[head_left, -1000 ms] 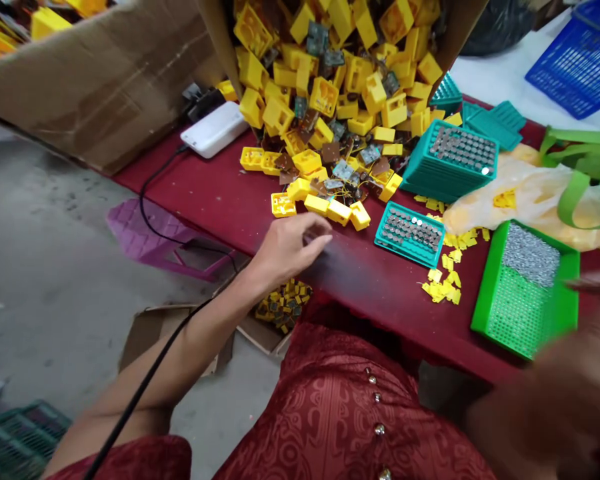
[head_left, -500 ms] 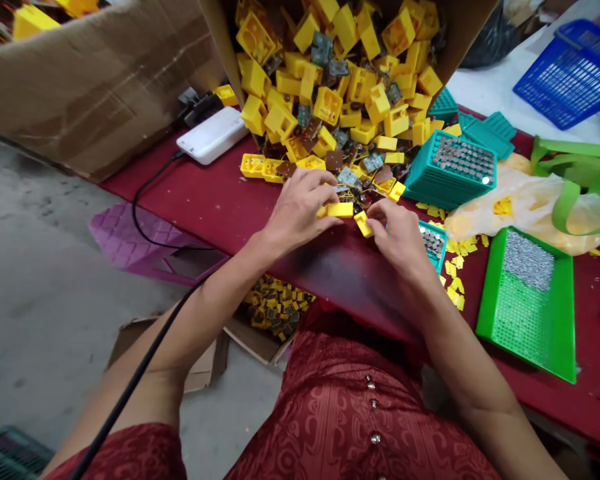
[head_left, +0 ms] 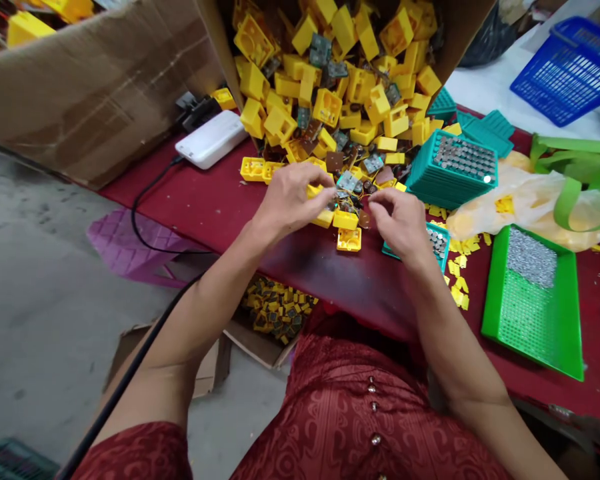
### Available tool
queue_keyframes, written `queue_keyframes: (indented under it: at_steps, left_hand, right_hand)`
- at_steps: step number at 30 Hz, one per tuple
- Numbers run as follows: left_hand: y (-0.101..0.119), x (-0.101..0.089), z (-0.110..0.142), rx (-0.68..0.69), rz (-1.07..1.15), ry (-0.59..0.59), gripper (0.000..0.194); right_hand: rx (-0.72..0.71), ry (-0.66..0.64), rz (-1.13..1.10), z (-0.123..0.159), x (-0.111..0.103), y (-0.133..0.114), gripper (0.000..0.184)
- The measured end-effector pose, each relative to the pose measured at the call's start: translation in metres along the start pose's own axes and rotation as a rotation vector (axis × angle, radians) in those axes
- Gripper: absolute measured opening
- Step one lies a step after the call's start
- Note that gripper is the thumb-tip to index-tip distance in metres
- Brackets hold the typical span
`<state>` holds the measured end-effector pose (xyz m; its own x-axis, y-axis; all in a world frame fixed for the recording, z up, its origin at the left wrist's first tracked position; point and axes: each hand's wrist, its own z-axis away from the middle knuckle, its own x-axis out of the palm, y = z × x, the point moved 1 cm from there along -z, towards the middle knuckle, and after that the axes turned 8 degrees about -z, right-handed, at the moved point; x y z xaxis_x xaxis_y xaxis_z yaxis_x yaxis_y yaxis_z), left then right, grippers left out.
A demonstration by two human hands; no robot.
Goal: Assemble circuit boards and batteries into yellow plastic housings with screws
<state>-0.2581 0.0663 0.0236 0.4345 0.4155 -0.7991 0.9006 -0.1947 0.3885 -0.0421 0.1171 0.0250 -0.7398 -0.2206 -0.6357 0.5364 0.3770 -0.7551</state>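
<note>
As a left hand (head_left: 290,200) and a right hand (head_left: 400,223) bend their fingers over thin wires (head_left: 356,193) near the front edge of a red desk (head_left: 190,193), neither grip can be made out for certain. A yellow plastic casing (head_left: 349,239) lies just below them, before a heap of casings (head_left: 325,100) spilling from a tipped cardboard box (head_left: 95,93). A green tray (head_left: 533,313) sits toward the right edge; a stack of teal trays (head_left: 450,170) stands farther back.

White power bank (head_left: 211,139) with black cable (head_left: 133,207) on red table (head_left: 190,200); purple plastic stool (head_left: 125,250) on concrete floor (head_left: 45,320); blue plastic basket (head_left: 570,72); translucent plastic bag (head_left: 510,207) with green handles.
</note>
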Motion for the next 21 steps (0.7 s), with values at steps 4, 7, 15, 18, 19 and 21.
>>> queue_keyframes:
  at_steps: [4, 7, 15, 18, 19, 21]
  left_hand:
    - [-0.017, 0.020, -0.034, -0.075, -0.090, -0.076, 0.027]
    - [-0.031, 0.040, -0.055, -0.176, -0.162, -0.073, 0.030]
    - [-0.028, 0.026, -0.060, -0.268, -0.245, -0.288, 0.041]
    - [-0.020, 0.012, -0.057, -0.248, -0.233, -0.376, 0.055]
    - [-0.019, 0.008, -0.056, -0.240, -0.219, -0.412, 0.058]
    - [-0.018, 0.003, -0.057, -0.215, -0.175, -0.489, 0.060]
  right_hand:
    - [0.082, 0.021, 0.144, -0.039, 0.026, -0.002, 0.022]
    - [0.205, 0.011, 0.095, -0.057, 0.045, -0.001, 0.040]
    - [0.261, -0.038, -0.086, -0.081, 0.054, 0.006, 0.044]
    - [0.260, -0.081, -0.164, -0.082, 0.050, 0.009, 0.039]
    - [0.264, -0.088, -0.190, -0.082, 0.047, 0.009, 0.037]
    - [0.284, -0.095, -0.246, -0.081, 0.040, 0.006, 0.036]
